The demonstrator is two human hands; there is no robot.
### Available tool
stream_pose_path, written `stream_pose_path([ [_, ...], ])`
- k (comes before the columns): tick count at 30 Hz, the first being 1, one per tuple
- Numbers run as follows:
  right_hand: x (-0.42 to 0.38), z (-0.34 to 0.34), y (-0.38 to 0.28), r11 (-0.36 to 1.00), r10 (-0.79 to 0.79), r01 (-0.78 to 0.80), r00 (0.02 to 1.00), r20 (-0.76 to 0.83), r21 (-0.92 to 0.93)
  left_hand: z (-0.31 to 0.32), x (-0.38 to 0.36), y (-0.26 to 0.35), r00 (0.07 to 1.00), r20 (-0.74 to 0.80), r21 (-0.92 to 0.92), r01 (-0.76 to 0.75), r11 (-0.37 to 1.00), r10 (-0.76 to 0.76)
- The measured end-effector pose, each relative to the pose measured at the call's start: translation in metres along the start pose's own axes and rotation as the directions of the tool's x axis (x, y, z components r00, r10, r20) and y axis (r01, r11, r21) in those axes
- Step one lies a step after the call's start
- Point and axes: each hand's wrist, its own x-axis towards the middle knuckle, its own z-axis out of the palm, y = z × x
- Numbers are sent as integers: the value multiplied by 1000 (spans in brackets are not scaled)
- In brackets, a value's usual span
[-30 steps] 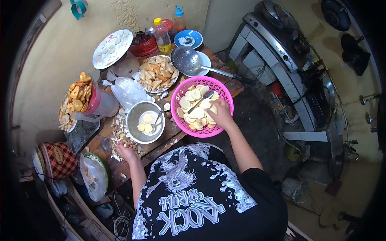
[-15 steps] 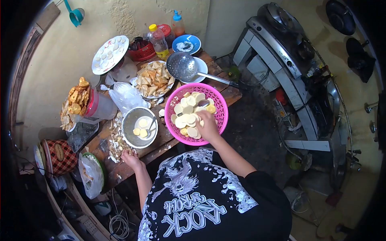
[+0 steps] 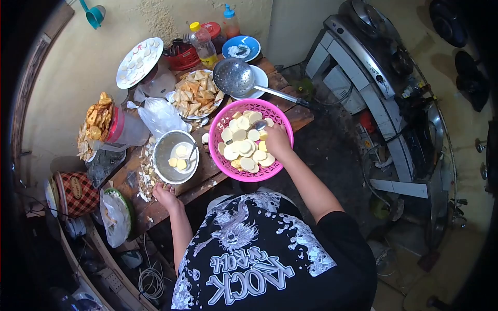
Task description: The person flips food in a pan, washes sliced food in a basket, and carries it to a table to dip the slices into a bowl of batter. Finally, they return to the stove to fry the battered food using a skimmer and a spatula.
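A pink openwork basket (image 3: 288,150) holds several pale round slices (image 3: 248,165), with a metal spoon (image 3: 258,125) among them. My right hand (image 3: 277,139) reaches over the basket's right side and touches the slices; its fingertips are hidden among them. Left of the basket stands a whitish bowl (image 3: 162,165) with a few slices and a spoon (image 3: 192,151) inside. My left hand (image 3: 166,197) is at the bowl's lower rim, beside peel scraps (image 3: 146,179) on the wooden table (image 3: 205,179). Whether its fingers grip the rim is too small to tell.
Behind the basket, a skimmer (image 3: 233,79) lies over a white plate. Folded pastries (image 3: 197,94) fill another plate. Fried chips (image 3: 98,122), a plastic bag (image 3: 161,118), bottles (image 3: 203,45) and a blue plate (image 3: 251,42) stand around. A stove (image 3: 358,52) is at the right.
My right hand has moved up and right within the basket, away from the middle slices. My left hand has come closer to the bowl's rim. The view has shifted slightly.
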Motion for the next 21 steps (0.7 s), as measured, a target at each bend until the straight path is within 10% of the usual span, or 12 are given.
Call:
stream_pose_path([
  [3,5,6,2,981,145,-167,969,201,98,-1,4,-3,1000,4,-32,-17,999,17],
  [6,-6,2,-3,936,14,17,996,-88,352,0,3,1,1000,6,-48,-30,998,30],
  [13,-37,-10,-13,965,-225,255,927,301,-62,-4,-2,5,1000,-10,-31,1,1000,-1],
  [16,-23,4,1,988,-151,157,966,212,-12,-8,1,-1,1000,1,-55,3,998,-3],
  [21,-22,-12,-3,977,-212,210,907,-365,-47,-9,-2,-4,1000,21,-89,13,996,-11],
])
